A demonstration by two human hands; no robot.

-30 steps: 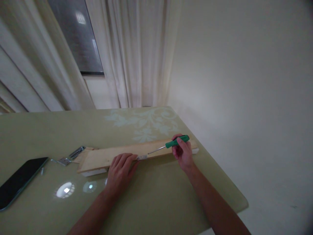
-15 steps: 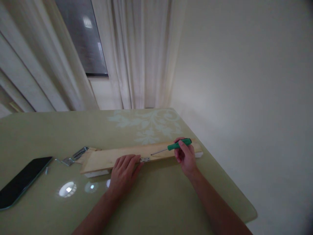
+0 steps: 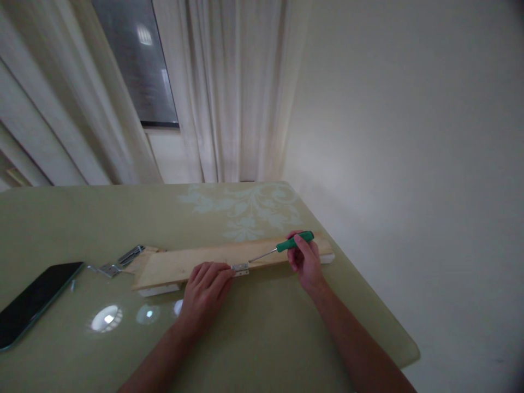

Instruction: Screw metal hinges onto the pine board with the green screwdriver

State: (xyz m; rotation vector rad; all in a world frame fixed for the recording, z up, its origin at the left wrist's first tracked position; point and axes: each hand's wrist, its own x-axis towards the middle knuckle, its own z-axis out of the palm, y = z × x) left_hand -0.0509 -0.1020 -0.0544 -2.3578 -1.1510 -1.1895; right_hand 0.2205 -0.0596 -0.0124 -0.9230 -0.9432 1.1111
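A long pale wooden board (image 3: pixel 204 255) lies across the table. At its near edge sits a small metal hinge (image 3: pixel 240 268), one leaf on the wood and the other showing below the edge. My left hand (image 3: pixel 208 286) rests over the board's near edge, its fingertips closed on the hinge's left end. My right hand (image 3: pixel 305 262) is wrapped round the green handle of a screwdriver (image 3: pixel 293 242). The screwdriver slants down to the left, its tip close to the hinge's right end; whether it touches, I cannot tell.
A dark phone (image 3: pixel 39 300) lies at the left. Between it and the board are several metal hardware pieces (image 3: pixel 109 269) and a small screw (image 3: pixel 72 285). The table's right edge (image 3: pixel 368 303) runs near the wall. Curtains (image 3: pixel 241 109) hang behind.
The hinge's lower leaf now shows below the board's edge. The screwdriver tip has come nearer the hinge. The whole view has shifted slightly.
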